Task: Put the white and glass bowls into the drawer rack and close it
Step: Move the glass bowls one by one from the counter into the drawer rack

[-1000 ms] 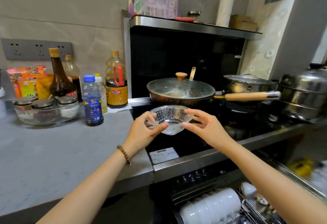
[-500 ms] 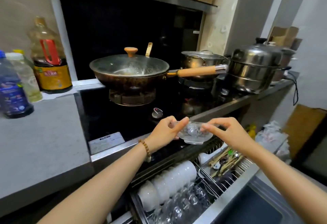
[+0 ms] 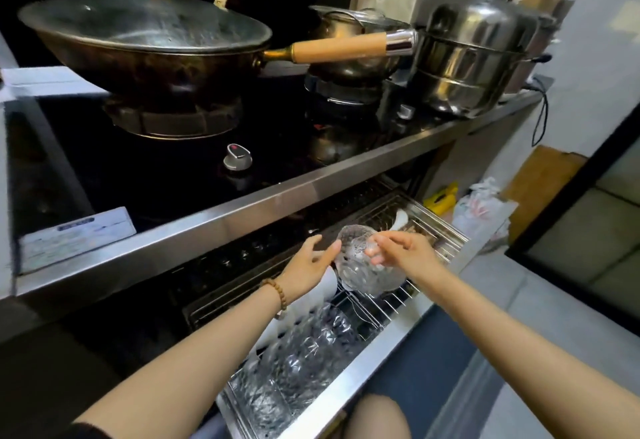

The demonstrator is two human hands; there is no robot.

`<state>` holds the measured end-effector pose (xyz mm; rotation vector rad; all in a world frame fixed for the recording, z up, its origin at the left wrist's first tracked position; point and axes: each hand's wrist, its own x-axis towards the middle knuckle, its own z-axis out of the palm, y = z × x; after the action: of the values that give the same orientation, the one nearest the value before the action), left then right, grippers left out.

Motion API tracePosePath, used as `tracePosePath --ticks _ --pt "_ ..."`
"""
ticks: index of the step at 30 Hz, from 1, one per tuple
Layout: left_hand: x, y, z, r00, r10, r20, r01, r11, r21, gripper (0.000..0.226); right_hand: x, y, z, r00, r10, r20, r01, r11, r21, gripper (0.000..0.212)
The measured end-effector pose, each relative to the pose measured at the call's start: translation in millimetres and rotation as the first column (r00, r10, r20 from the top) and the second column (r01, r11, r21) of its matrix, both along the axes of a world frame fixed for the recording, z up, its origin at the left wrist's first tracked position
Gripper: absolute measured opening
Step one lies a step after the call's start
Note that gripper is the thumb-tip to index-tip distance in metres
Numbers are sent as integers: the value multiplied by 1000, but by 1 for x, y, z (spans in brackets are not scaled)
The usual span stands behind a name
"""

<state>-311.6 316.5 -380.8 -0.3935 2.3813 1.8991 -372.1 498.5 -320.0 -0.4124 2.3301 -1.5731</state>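
Note:
A clear patterned glass bowl (image 3: 363, 270) is tipped on its side just above the open drawer rack (image 3: 388, 303). My right hand (image 3: 405, 253) grips its rim from the right. My left hand (image 3: 306, 268) is at its left side, fingers spread, fingertips touching or nearly touching the glass. In the rack, a row of glass bowls (image 3: 294, 362) stands on edge at the front. White bowls (image 3: 327, 284) stand behind them, mostly hidden by my left arm.
The stove's steel front edge (image 3: 242, 210) overhangs the drawer. A lidded wok (image 3: 145, 40) with a wooden handle, a small pot (image 3: 353, 43) and a steel steamer (image 3: 474, 57) sit on top. Utensils lie at the rack's right end (image 3: 415, 223). My knee (image 3: 377, 418) is below.
Both hands have carried the glass bowl down from stove height to the rack and tipped it on its side. My view has dropped towards the drawer.

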Motion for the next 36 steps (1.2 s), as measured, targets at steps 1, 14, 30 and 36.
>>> tracePosePath --ticks 1,14,30,36 --pt "2 -1 -11 1000 -16 21 17 999 -44 87 -4 0 -7 998 -43 46 43 999 13 23" --pt "28 -11 -128 939 -108 326 325 587 -742 126 -50 -21 -78 929 -170 329 -10 876 482 24" --pt "31 -4 -148 937 -109 333 334 563 -756 129 -62 -46 -121 871 -214 443 -79 828 556 27" --pt "31 -4 -149 939 -103 328 328 554 -766 129 -60 -48 -121 869 -144 474 -161 823 545 25"
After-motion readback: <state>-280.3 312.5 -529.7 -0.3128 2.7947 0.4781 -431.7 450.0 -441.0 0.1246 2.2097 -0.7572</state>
